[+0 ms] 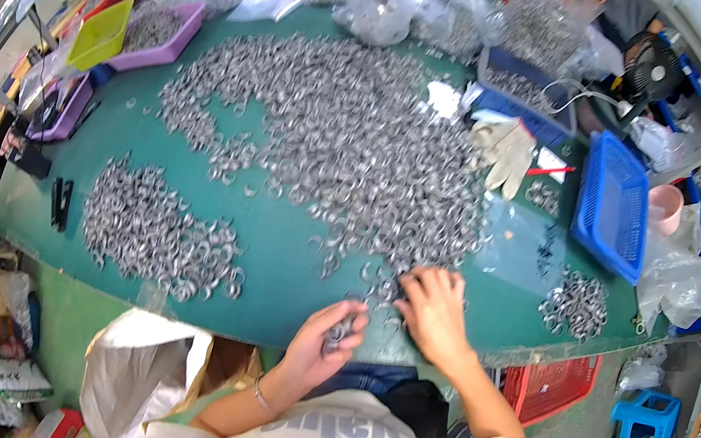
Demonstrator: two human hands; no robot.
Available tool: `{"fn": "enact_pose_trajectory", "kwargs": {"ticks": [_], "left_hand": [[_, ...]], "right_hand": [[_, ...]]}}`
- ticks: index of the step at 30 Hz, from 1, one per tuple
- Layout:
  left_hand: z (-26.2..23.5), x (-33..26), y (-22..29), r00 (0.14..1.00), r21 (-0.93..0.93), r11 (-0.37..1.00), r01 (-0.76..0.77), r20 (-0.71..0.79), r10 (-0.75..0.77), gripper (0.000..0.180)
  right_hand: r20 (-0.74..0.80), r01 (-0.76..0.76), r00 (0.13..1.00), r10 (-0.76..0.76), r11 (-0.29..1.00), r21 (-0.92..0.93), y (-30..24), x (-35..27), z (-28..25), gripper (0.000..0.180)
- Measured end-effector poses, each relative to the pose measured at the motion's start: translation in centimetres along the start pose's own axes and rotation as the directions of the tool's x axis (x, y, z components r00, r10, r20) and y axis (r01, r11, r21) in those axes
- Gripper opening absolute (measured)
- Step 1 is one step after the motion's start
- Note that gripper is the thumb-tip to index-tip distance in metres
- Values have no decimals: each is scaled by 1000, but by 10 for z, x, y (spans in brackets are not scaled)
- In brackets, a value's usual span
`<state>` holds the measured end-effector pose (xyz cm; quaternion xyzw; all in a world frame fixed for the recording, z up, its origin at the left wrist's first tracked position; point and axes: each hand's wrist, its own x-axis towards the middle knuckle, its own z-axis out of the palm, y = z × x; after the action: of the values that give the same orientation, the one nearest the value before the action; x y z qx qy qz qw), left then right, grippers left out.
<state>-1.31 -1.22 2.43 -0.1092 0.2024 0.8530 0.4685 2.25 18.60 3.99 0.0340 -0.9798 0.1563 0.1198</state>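
A: Starting from the left, with the middle of the view as our clock! Ten o'clock: a yellow-green tray (101, 36), right beside a purple tray (179, 41) loaded with grey bits.

B: Swing to nine, and two slim black tools (60, 203) lie side by side on the green counter (279, 253). Between eight and nine, there's the smaller pile (152, 226), all little curved grey pieces!

A: Between seven and eight, a white sack (141, 370) gapes open below the near edge.

B: Then straight up to twelve, where the big heap (348, 125) of the same pieces sprawls wide.

A: Down to six, and here's the action: the left grip (321, 341) is curled closed around a clutch of pieces (338, 334), right at the near edge!

B: And the right grip (435, 314), near four o'clock! Fingers bent and parted, tips down among loose pieces at the heap's near fringe. Has it hold of any? I can't tell.

A: Two o'clock, a pale glove (507, 157); three, a flat clear bag (505, 246); back at two, a red pen (551, 171).

B: Finishing right: a little cluster (574, 305) of pieces past three, and a blue basket (615, 205) between two and three!
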Motion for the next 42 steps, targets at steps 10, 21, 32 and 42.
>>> {"fn": "enact_pose_trajectory", "kwargs": {"ticks": [10, 21, 32, 42], "left_hand": [[0, 1, -7, 999, -20, 1000, -13, -31, 12, 20], [12, 9, -18, 995, 370, 926, -70, -40, 91, 30], [6, 11, -12, 1000, 284, 959, 2, -18, 3, 18], [6, 10, -12, 996, 313, 948, -48, -51, 68, 13]], "right_hand": [[-277, -167, 913, 299, 895, 414, 20, -5, 7, 17], [336, -226, 839, 428, -286, 931, -24, -44, 15, 17], [-245, -136, 909, 337, 796, 589, -17, -20, -8, 11], [34, -361, 821, 570, 473, 803, -7, -11, 7, 7]]}}
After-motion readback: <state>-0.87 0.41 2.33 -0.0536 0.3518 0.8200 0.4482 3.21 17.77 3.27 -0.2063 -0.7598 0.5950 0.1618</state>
